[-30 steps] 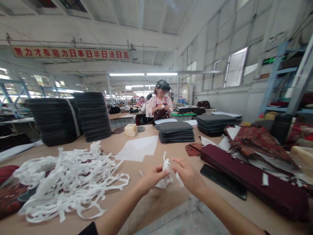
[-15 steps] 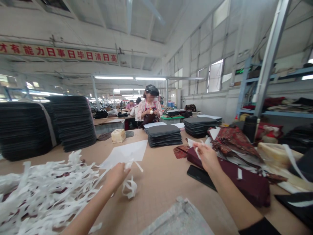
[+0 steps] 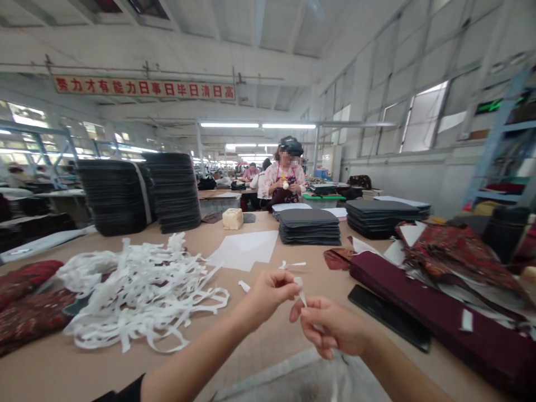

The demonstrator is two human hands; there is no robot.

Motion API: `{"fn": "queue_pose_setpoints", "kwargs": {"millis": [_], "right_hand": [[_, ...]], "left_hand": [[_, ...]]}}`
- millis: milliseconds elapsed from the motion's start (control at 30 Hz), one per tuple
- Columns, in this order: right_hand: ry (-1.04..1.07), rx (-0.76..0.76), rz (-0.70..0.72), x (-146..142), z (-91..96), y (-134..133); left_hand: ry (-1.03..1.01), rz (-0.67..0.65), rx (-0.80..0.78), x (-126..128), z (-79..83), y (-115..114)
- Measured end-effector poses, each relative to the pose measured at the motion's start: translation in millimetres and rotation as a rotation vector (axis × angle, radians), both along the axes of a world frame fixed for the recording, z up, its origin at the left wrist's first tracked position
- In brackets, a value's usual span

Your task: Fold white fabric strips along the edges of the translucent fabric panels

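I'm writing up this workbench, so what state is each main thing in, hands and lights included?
Left hand: pinching the white strip
Right hand: closed on the same strip
White strip: held between both hands
White strip pile: loose, tangled
White sheet: lying flat
Dark panels: stacked
Maroon fabric: bundled, a white scrap on top
Black flat object: lying flat
Patterned fabric on the right: crumpled
Tube lights: lit

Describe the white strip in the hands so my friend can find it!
Start at the big brown table, with a tangled pile of white strips at the picture's left. Right of that pile, find the left hand and right hand, close together. The white strip runs between them, off the table, while the pile's strips lie loose.
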State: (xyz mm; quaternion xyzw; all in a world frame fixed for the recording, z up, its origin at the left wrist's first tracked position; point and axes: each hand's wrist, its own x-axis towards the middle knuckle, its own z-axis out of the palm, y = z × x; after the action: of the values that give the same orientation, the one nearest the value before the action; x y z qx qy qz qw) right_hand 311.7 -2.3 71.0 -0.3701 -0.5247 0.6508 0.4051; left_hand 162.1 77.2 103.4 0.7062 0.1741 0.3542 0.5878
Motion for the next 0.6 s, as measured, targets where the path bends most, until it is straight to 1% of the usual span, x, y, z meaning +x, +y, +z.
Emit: {"fn": "queue_pose_setpoints", "kwargs": {"millis": [67,133,233,267,300,333,400,500,600], "right_hand": [[-0.148,0.025,-0.018,1.2,-6.3,2.5],[-0.383,0.099,-0.077,7.5,-15.0,8.4],[-0.775,0.259,-0.259,16.9,-26.9,17.9],[-0.853,0.319,-0.323,17.5,-28.1,19.2],[-0.882,0.362,-0.368,16.4,-27.3,18.9],[-0.863,0.388,-0.384,13.5,-24.5,17.2],[-0.718,0.375,-0.338,3.8,-15.4,10.7],[-0.382,0.246,-0.208,-11.0,-6.2,1.8],[-0.078,0.113,-0.163,-17.2,-12.4,1.2]], "left_hand": [[-0.084,0.125,-0.114,-13.9,1.8,5.8],[-0.167,0.237,-0.193,-32.2,1.9,14.3],[-0.251,0.356,-0.254,-62.6,-4.2,23.2],[-0.273,0.385,-0.277,-72.0,-8.0,24.0],[-0.292,0.406,-0.300,-80.6,-12.5,23.7],[-0.311,0.424,-0.330,-88.1,-17.4,22.6],[-0.353,0.472,-0.417,-99.7,-27.0,19.2],[-0.400,0.568,-0.568,-108.1,-36.8,15.1],[-0.410,0.592,-0.620,-108.1,-39.5,13.1]]}}
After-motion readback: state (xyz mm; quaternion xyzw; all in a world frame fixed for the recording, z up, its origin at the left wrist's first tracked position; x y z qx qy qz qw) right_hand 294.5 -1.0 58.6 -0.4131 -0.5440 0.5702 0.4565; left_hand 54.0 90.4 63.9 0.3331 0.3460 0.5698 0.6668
